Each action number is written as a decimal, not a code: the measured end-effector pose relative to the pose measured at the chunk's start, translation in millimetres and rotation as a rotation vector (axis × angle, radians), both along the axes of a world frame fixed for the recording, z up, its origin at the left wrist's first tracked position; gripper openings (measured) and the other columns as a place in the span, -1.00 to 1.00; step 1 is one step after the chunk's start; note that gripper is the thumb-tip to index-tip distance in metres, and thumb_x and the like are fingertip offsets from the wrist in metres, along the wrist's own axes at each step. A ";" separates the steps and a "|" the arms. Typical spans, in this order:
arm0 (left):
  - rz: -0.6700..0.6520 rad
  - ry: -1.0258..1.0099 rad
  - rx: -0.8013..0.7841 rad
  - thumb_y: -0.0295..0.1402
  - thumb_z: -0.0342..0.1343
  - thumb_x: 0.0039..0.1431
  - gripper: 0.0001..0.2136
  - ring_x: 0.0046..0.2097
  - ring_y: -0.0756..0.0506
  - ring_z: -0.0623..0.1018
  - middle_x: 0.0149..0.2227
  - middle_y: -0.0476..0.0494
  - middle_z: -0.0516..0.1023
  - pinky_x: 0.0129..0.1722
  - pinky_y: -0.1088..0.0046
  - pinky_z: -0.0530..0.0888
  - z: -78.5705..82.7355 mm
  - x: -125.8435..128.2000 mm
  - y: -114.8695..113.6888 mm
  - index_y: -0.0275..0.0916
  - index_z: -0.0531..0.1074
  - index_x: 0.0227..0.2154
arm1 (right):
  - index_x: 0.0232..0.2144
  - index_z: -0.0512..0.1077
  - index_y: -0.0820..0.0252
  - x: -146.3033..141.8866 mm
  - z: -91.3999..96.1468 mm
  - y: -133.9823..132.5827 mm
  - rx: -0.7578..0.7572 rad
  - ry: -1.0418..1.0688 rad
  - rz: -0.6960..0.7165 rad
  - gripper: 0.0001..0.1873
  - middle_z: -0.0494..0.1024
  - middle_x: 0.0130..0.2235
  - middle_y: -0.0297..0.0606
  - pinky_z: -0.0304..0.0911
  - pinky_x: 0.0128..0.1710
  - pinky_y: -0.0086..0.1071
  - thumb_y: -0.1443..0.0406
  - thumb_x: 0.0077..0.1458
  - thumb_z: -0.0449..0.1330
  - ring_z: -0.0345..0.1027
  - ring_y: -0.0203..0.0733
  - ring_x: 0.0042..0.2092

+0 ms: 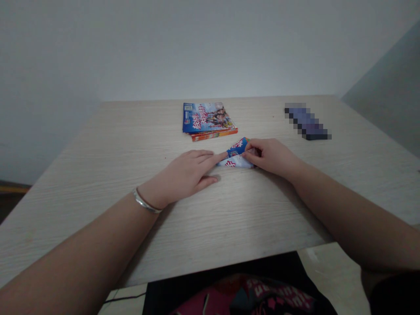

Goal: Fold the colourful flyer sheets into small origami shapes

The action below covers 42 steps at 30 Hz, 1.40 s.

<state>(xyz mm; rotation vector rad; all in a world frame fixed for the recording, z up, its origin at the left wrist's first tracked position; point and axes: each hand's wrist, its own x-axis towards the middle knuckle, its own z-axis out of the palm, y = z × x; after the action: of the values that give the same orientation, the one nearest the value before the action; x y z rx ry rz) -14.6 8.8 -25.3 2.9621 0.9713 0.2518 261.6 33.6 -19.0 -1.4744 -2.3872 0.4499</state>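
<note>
A small folded piece of paper [236, 154], printed blue, red and white, lies on the pale wooden table [131, 144] in the middle. My left hand [187, 173] rests flat on the table with fingers stretched out, its index fingertip pressing the paper's left end. A silver bangle [144, 203] sits on that wrist. My right hand [271, 155] is curled at the paper's right end, thumb and fingers pinched on its edge.
A thin stack of colourful booklets [207, 120] lies just behind the paper. A dark flat object, blurred out [306, 122], lies at the back right. A pale wall stands behind the table. Dark and pink cloth [249, 297] shows below the near edge.
</note>
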 end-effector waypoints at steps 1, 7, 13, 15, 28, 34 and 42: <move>-0.015 0.017 0.006 -0.03 -0.14 0.43 -0.43 0.23 -0.24 0.44 0.23 -0.35 0.43 0.23 0.17 0.36 0.7 -0.2 -0.5 -0.26 0.16 0.35 | -0.35 0.49 0.15 -0.6 -0.6 0.4 -0.010 -0.008 -0.013 -0.76 0.55 -0.43 -0.31 0.00 -0.44 -0.36 0.14 0.21 0.13 0.30 -0.26 -0.44; -0.067 0.133 0.023 -0.06 -0.22 0.47 -0.47 0.33 -0.25 0.35 0.35 -0.26 0.29 0.30 0.13 0.29 4.5 -0.8 -4.5 -0.15 0.11 0.38 | -0.32 0.52 0.10 -2.4 -1.9 2.6 -0.032 -0.095 -0.094 -0.76 0.59 -0.41 -0.32 0.00 -0.45 -0.35 0.09 0.16 0.19 0.32 -0.23 -0.42; -0.032 0.168 -0.006 0.00 -0.20 0.44 -0.41 0.36 -0.27 0.30 0.38 -0.29 0.24 0.32 0.14 0.26 6.4 -0.9 -7.7 -0.21 0.09 0.38 | -0.37 0.51 0.11 -2.1 -3.2 5.5 -0.059 -0.145 -0.136 -0.70 0.57 -0.43 -0.30 0.02 -0.46 -0.34 0.02 0.13 0.22 0.32 -0.22 -0.43; -0.037 0.170 -0.002 0.01 -0.20 0.44 -0.40 0.35 -0.29 0.30 0.38 -0.31 0.23 0.33 0.12 0.25 5.1 -0.7 -8.2 -0.22 0.10 0.38 | -0.41 0.50 0.12 -2.1 -3.8 6.7 -0.062 -0.141 -0.138 -0.67 0.55 -0.47 -0.31 0.01 -0.47 -0.34 0.00 0.13 0.23 0.31 -0.22 -0.44; -0.056 0.070 0.007 0.06 -0.21 0.42 -0.38 0.36 -0.31 0.27 0.38 -0.26 0.23 0.33 0.06 0.22 -9.1 -5.4 -8.1 -0.17 0.07 0.39 | -0.45 0.43 0.10 6.6 -5.0 11.5 -0.261 0.017 -0.099 -0.77 0.55 -0.56 -0.40 0.16 -0.49 -0.36 0.12 0.15 0.25 0.40 -0.27 -0.54; -0.064 0.069 0.006 0.04 -0.20 0.43 -0.41 0.33 -0.26 0.31 0.34 -0.24 0.31 0.31 0.13 0.24 -6.7 -6.1 -7.1 -0.18 0.13 0.36 | -0.46 0.43 0.09 18.8 -3.7 15.0 -0.253 -0.007 -0.037 -0.77 0.52 -0.57 -0.40 0.15 -0.50 -0.36 0.12 0.16 0.24 0.35 -0.27 -0.57; -0.040 0.036 0.040 0.02 -0.18 0.43 -0.41 0.29 -0.30 0.34 0.32 -0.24 0.34 0.29 0.09 0.27 -12.1 2.2 -12.2 -0.24 0.17 0.34 | -0.17 0.56 0.15 -3.1 12.0 -3.0 0.412 -0.373 -0.015 -0.70 0.62 -0.10 -0.05 0.15 -0.06 -0.07 0.10 0.23 0.16 0.39 0.12 -0.05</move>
<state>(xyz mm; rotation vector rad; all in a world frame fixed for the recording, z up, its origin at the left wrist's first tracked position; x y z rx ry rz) -12.3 -3.4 -37.4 3.0289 0.9201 0.2213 258.5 30.6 -6.9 -1.4758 -2.5311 -0.3375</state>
